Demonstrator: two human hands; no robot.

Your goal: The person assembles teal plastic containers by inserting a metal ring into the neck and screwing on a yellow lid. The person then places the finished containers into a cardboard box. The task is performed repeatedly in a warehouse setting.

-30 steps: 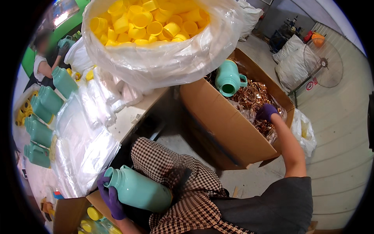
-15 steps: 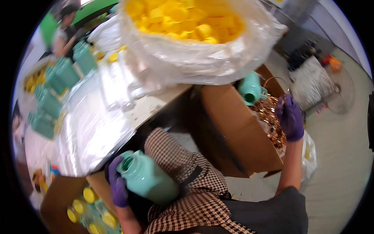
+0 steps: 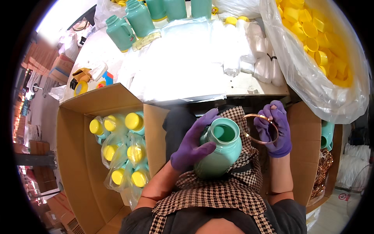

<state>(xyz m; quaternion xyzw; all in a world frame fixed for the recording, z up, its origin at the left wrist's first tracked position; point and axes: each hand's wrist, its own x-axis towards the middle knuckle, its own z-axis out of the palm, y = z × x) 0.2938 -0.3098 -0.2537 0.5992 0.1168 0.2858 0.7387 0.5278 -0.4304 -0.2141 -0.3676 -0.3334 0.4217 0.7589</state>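
Note:
A mint-green flask body [image 3: 218, 158] with an uncapped round mouth rests tilted on my lap, over a houndstooth apron [image 3: 202, 194]. My left hand [image 3: 194, 142], in a purple glove, is wrapped round its side, thumb near the neck. To the right of the flask, my gloved right hand [image 3: 276, 128] pinches a thin copper-coloured ring [image 3: 260, 141] between its fingers. The ring is apart from the flask mouth.
At the left, a cardboard box [image 3: 78, 156] holds several bagged flasks with yellow lids [image 3: 134, 121]. Green flasks [image 3: 140, 21] stand on the table [image 3: 93, 58] ahead. A bag of yellow caps [image 3: 311, 29] sits at upper right. Copper rings [image 3: 321, 171] fill a box at right.
My view has swung left and back down to my lap. The right hand has come from the box of rings to beside the flask, carrying one ring.

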